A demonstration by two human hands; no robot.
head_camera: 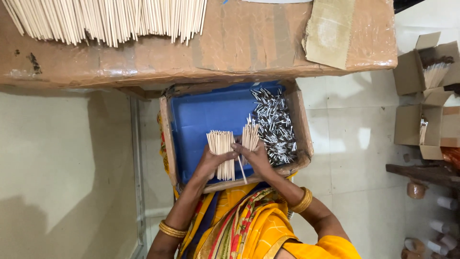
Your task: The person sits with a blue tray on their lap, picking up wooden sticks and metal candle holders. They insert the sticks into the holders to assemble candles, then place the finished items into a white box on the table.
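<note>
Wooden sticks [222, 153] in both hands [235, 160]

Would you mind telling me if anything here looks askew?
One stick hangs loose below the bundle in the left hand, slanted across the tray edge. The right hand holds its sticks neatly.

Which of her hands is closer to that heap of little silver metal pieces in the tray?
Right hand: it nearly touches the silver metal pieces. The left hand sits farther off, over the blue tray.
</note>
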